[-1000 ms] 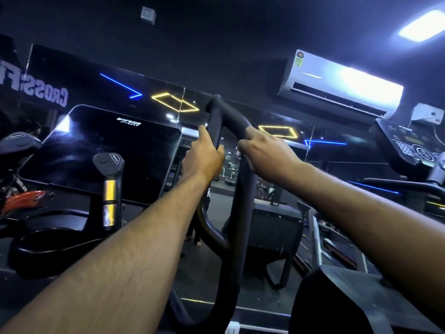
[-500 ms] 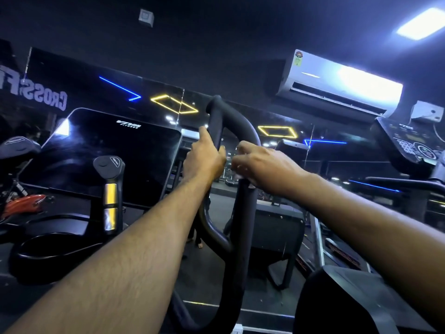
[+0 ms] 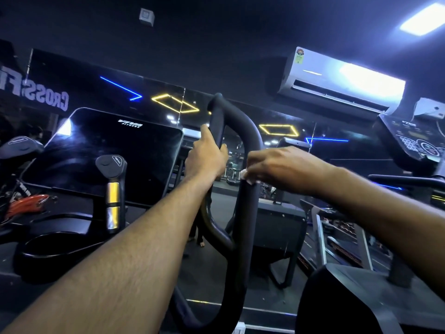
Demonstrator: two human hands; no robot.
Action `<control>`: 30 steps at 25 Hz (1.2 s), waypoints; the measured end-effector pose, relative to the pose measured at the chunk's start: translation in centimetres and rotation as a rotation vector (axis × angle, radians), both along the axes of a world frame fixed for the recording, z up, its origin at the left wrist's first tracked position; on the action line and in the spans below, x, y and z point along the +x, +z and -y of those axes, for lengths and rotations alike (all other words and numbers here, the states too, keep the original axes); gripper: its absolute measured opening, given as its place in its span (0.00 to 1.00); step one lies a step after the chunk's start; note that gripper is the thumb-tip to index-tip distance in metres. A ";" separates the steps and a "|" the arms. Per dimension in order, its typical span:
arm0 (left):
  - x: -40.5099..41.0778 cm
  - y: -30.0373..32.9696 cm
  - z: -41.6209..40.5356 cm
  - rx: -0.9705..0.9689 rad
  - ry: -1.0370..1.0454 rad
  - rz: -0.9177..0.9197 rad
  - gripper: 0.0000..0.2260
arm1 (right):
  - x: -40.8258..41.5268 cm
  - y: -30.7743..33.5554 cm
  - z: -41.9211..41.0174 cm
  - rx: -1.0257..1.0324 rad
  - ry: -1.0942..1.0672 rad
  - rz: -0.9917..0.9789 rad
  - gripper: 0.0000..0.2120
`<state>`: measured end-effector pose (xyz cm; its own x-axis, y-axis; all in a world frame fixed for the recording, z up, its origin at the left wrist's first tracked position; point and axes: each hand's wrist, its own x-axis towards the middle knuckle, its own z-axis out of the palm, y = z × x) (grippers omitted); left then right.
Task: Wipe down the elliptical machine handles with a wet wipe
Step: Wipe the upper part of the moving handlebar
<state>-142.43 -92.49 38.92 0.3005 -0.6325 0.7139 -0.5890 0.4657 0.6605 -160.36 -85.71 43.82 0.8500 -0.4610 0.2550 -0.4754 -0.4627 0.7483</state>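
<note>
right grip (image 3: 277, 166) pressing wipe (image 3: 248, 178), on handle (image 3: 243, 213)

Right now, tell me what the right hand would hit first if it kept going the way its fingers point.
Its fingers point leftward: the right hand is already on the handle's right bar, wet wipe underneath. Past that, likely the left hand on the left bar; depth is unclear.

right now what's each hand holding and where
Left hand grips the loop handle on its left bar. Right hand presses a wet wipe around its right bar.
</note>
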 end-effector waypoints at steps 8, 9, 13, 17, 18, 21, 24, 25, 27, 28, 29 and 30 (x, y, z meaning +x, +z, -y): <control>0.2 -0.1 -0.2 -0.015 -0.045 -0.019 0.20 | 3.7 0.6 1.0 -0.171 -0.170 0.005 0.06; 0.2 0.0 -0.2 -0.012 -0.032 -0.009 0.19 | 3.6 0.1 1.1 -0.103 -0.171 0.072 0.06; 0.2 0.0 -0.2 0.002 -0.036 -0.015 0.17 | 3.0 0.8 2.4 0.095 -0.142 0.334 0.12; 0.3 -0.2 -0.3 -0.027 -0.056 -0.021 0.16 | 3.0 2.3 3.3 0.144 -0.084 0.473 0.17; 0.3 -0.2 -0.3 -0.037 -0.063 -0.023 0.16 | 2.9 2.7 3.4 0.152 -0.076 0.482 0.17; 0.3 -0.1 -0.3 -0.025 -0.064 -0.021 0.17 | 2.0 1.7 2.8 0.084 -0.013 0.410 0.08; 0.2 0.0 0.0 -0.003 -0.011 -0.006 0.19 | 0.7 -1.5 1.7 0.045 0.111 0.259 0.05; 0.1 0.0 0.2 -0.005 -0.005 -0.006 0.19 | 0.5 -1.6 1.4 0.065 0.106 0.204 0.06; 0.0 0.0 0.3 -0.009 -0.008 -0.005 0.19 | 0.6 -0.4 1.3 0.085 0.069 0.080 0.08; 0.0 0.0 0.3 -0.006 -0.011 -0.008 0.20 | 0.8 0.4 1.3 0.086 0.040 0.013 0.09; 0.0 0.1 0.3 -0.001 -0.016 -0.011 0.20 | 1.0 0.8 1.3 0.087 0.002 -0.037 0.10; 0.0 0.1 0.2 0.003 -0.016 -0.011 0.21 | 1.3 0.8 1.2 0.087 -0.037 -0.062 0.10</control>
